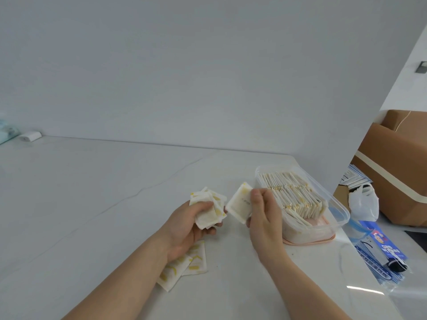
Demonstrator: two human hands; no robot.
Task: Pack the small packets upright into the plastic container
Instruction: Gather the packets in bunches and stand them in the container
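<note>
Plainly, the single packet [238, 204] was a small white square sachet with a faint yellow tint near its top and a line of tiny dark print, pinched along its right edge by the fingers [260, 197] of the right hand [265, 222], thumb toward the camera. Left of those fingers, the left hand [191, 227] gripped a loose bunch of packets [209, 207], white with yellow marks, its fingers curled round them. Beneath the left wrist, two more packets [182, 265] lay flat on the pale worktop [92, 204]. Just right of the right-hand fingers stood the clear plastic container [323, 197], resting on a pink lid [309, 241] and holding rows of packets [293, 192] standing on edge; its near end was still open. Beyond the container lay a blue printed bag [383, 252], a white plastic bag [364, 202] and a cardboard box [397, 167]. The pinched packet was held above the worktop, tilted, its top corner leaning up and right toward the container; being nearly square, no long axis could be told.
</note>
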